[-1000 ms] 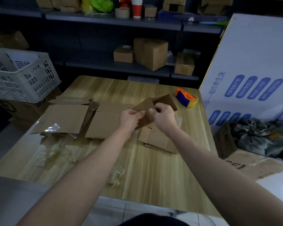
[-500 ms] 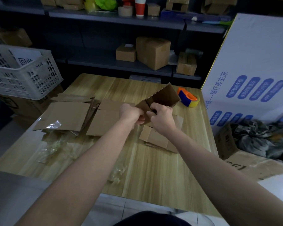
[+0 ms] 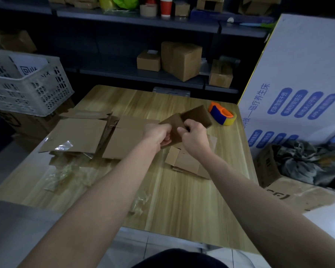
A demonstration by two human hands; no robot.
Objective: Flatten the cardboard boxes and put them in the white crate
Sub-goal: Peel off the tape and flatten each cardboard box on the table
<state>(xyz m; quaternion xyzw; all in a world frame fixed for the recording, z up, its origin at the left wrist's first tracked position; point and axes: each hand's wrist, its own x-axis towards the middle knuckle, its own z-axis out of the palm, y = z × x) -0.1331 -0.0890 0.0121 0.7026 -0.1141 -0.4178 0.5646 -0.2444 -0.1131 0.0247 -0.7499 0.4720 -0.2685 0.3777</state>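
Head view. A small cardboard box [image 3: 194, 115], partly collapsed, is held just above the middle of the wooden surface [image 3: 182, 200], a little to the far side, with its far panel tilted up. Both hands are on it. The left hand [image 3: 158, 133] has its fingers curled round the box's near left edge. The right hand [image 3: 193, 135] pinches the near right part, thumb on top and fingers curled beneath. The hands are close together, nearly touching.

Directly below the right hand, a flattened box [image 3: 186, 161] lies on the surface. To the left of the hands lie two larger flattened boxes: one [image 3: 124, 140] just beside the left hand, another [image 3: 75, 133] further left with a strip of clear tape [image 3: 63, 146] on its near edge. More cardboard flaps show behind and under these.

Crumpled clear tape scraps [image 3: 64, 173] lie near the left edge of the surface; a smaller wad [image 3: 140, 202] lies nearer the person.

An orange and blue tape dispenser [image 3: 221, 114] sits at the far right corner, just beyond the held box.

The white crate [image 3: 37, 93] stands off the surface at far left, on a brown carton, with a printed sheet inside. A large white carton with blue print [image 3: 298, 74] stands at right. Dark shelves [image 3: 143, 76] behind carry closed brown boxes [image 3: 182, 59].
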